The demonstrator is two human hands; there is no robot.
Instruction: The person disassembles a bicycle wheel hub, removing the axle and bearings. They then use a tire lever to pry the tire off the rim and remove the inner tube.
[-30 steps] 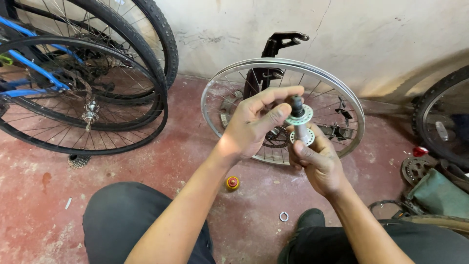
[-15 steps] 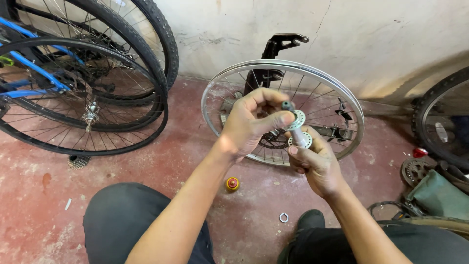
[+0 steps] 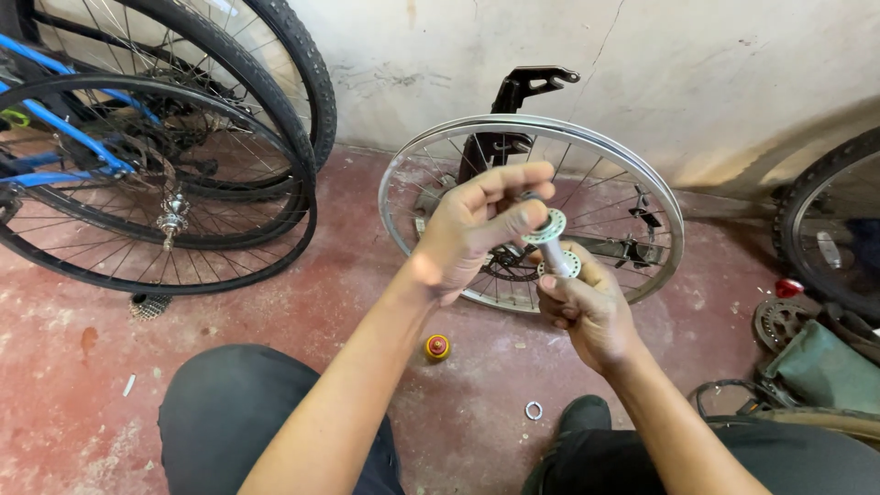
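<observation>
A silver bicycle wheel hub (image 3: 554,246) stands upright in front of me. My right hand (image 3: 587,307) grips its lower end from below. My left hand (image 3: 472,225) is over the top, with thumb and fingers pinched on the small dark part at the hub's upper end. Behind both hands, a bare silver spoked rim (image 3: 642,192) leans against a black stand (image 3: 513,101) by the wall.
Blue-framed bicycle with black tyres (image 3: 156,165) at left. A small red and yellow cap (image 3: 437,346) and a metal ring (image 3: 533,410) lie on the red floor. A sprocket (image 3: 775,321), green bag (image 3: 825,367) and another tyre (image 3: 825,229) are at right. My knees fill the bottom.
My left hand has dropped lower over the hub's top end and its fingers have turned there. The dark piece that stood out above the hub is now mostly covered.
</observation>
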